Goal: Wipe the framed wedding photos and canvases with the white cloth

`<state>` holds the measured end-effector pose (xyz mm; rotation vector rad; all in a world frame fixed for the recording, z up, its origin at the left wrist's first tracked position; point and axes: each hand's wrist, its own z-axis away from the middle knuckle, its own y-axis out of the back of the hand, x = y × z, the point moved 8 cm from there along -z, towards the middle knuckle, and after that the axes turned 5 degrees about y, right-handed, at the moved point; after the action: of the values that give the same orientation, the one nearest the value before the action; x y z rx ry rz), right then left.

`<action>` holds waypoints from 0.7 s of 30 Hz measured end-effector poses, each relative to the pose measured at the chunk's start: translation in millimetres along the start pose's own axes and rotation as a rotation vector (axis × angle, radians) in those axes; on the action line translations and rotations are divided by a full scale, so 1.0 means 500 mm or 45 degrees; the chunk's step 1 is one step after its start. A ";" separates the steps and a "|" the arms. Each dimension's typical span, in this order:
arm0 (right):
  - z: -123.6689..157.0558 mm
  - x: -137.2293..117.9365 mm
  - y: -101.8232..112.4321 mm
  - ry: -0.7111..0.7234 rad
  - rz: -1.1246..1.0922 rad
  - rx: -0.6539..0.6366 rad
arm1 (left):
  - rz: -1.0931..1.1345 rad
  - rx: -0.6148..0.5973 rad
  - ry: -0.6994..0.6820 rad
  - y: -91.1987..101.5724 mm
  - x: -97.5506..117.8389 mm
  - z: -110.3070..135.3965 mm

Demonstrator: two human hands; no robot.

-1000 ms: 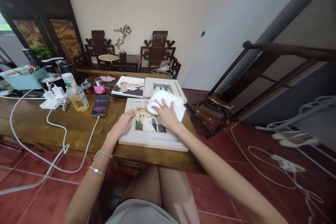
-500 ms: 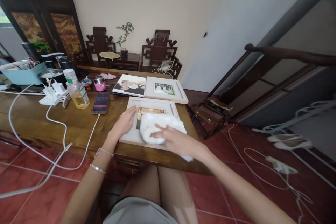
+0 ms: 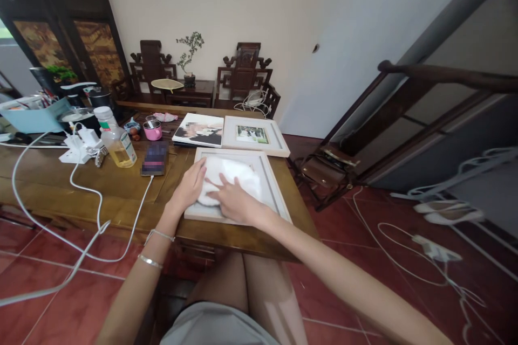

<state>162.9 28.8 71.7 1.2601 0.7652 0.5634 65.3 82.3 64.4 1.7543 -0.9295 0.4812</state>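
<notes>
A picture frame (image 3: 276,200) with a pale wooden rim lies flat at the table's near edge. Over its left and middle part spreads a bunched white cloth (image 3: 242,171), which hides most of the picture inside. My right hand (image 3: 238,200) presses down on this cloth, its fingers sunk into the folds. On the frame's left side rests my left hand (image 3: 190,186), fingers stretched out, close against the cloth's left edge.
Behind lie another framed photo (image 3: 279,143) and a white-bordered picture (image 3: 198,130). Leftward on the wooden table (image 3: 117,194) are a phone (image 3: 154,159), a bottle (image 3: 117,140), a pink cup (image 3: 152,129) and a power strip (image 3: 76,151) with trailing cables. A chair (image 3: 335,156) stands right.
My right hand has swept the white cloth leftward across the frame, uncovering its right side and covering the picture's left part. My left hand stays at the frame's left side.
</notes>
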 end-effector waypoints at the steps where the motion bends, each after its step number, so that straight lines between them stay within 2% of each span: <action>1: 0.030 -0.015 -0.002 0.038 -0.036 -0.037 | -0.019 -0.006 -0.005 -0.002 -0.001 0.000; 3: 0.094 -0.031 -0.001 0.073 -0.106 -0.080 | -0.091 -0.056 -0.033 -0.013 -0.004 0.000; 5: 0.153 -0.022 0.005 0.033 -0.152 -0.079 | -0.171 -0.135 -0.064 -0.027 -0.011 0.001; 8: 0.223 0.025 0.009 -0.115 -0.174 -0.035 | -0.231 -0.223 -0.068 -0.043 -0.023 0.001; 11: 0.266 0.079 0.003 -0.194 -0.180 0.062 | -0.231 -0.257 -0.047 -0.047 -0.029 0.003; 14: 0.283 0.124 -0.011 -0.244 -0.205 0.255 | -0.203 -0.186 -0.034 -0.039 -0.028 0.005; 17: 0.290 0.149 -0.025 -0.283 -0.254 0.504 | -0.160 -0.041 0.026 -0.023 -0.033 0.006; 19: 0.294 0.144 -0.029 -0.235 -0.275 0.641 | -0.101 0.059 0.127 -0.011 -0.044 0.006; 21: 0.299 0.125 -0.033 -0.162 -0.277 0.690 | 0.019 0.127 0.324 0.003 -0.066 0.010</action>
<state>317.4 -21.4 61.4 1.6626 0.9694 0.0922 43.3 89.3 40.6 1.7270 -0.7493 0.7530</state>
